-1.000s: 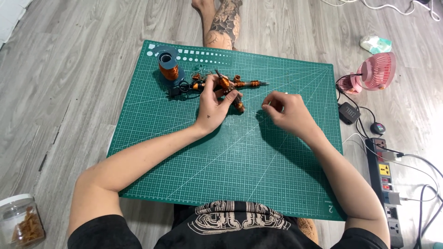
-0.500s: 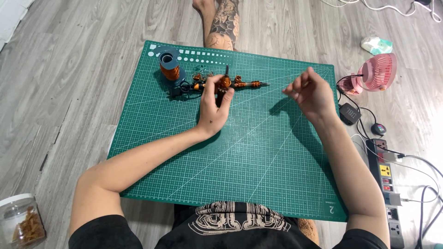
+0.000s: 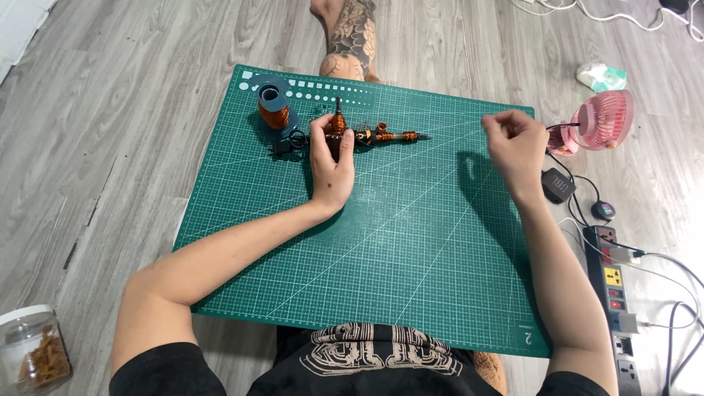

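Head view: left hand [image 3: 331, 163] pinned the orange-and-black wire-wrapped piece [image 3: 367, 136] to the green cutting mat [image 3: 411, 249], fingers closed over it. Right hand [image 3: 512, 143] hung raised, pinched shut (contents too fine to tell). Mid-wrapping, seemingly; steady tension needed.

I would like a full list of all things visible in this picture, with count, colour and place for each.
cutting mat: 1, green with a grid, on the wooden floor
wrapped rod: 1, black and orange, on the mat's far part
wire spool: 1, copper on a grey disc, far left mat corner
fan: 1, pink, right of the mat
power strip: 1, grey, right edge, cables attached
jar: 1, clear with brown contents, near left corner
left hand: 1, resting on the rod
right hand: 1, raised above the mat's right edge, fingers pinched
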